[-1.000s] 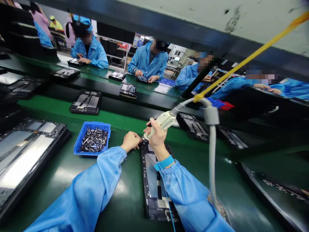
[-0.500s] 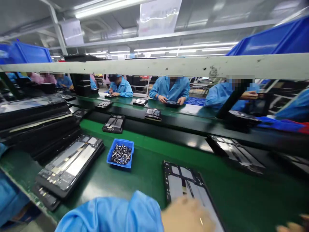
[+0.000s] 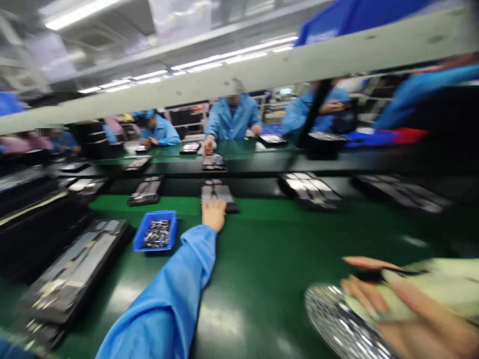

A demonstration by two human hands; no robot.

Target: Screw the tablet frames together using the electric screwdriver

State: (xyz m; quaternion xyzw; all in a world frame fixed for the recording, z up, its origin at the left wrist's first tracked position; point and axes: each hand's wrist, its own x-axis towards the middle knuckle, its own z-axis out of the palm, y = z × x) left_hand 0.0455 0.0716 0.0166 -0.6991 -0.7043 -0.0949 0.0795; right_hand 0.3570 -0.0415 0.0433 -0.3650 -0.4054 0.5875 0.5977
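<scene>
My left hand is stretched far forward, its fingers lying over the near end of an opened tablet on the bright green strip. The tablet's grey inner parts face up. At the lower right my right hand, blurred, has its fingers round a pale yellow-green object with a black part; its kind is unclear. Just left of and below that hand is a round dish of small shiny metal pieces. A blue bin of small metal parts stands left of my left forearm.
A stack of opened tablets lies at the left, beside dark stacked trays. More opened tablets lie along the strip. Across the line, people in blue coats work. A pale beam crosses overhead.
My left hand has moved forward; the opened tablet, earlier close to me, appears to be on the green strip. My right hand has come further into view with the pale object. The view has turned and tilted.
</scene>
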